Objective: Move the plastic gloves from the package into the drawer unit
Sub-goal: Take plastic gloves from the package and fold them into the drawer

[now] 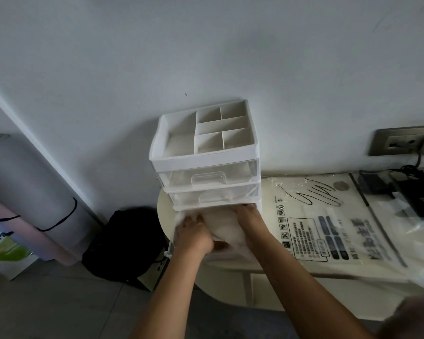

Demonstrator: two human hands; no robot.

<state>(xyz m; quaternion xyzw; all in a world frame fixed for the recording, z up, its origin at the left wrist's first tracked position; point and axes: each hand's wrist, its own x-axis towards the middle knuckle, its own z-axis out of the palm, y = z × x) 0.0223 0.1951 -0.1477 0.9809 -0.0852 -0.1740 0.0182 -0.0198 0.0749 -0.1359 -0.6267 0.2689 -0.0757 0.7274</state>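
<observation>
Standing at the left end of a cream table against a pale wall, a white drawer unit takes delivery. Its open-topped divider tray is bare and its two upper clear drawers are pushed in or nearly so. The printed glove package lies flat on the table just to the unit's right.

The bottom drawer is pulled well out, its front corner reaching past the table's rim. A pale, crumpled wad of plastic gloves already sits inside it, between both of the person's hands. The left hand bends its fingers over the wad's near-left side and appears to grip it. The right hand lies on the far side, fingertips tucked under the drawer above, so whether it grips or merely presses cannot be told.

The risks lie in the film and the overhang. Thin, slippery gloves tend to spring back up once released, and a puffed wad could catch on the drawer above as the drawer is pushed in. Hard downward pressure on a drawer drawn this far out could tilt it, or the unit, toward the table's edge.
</observation>
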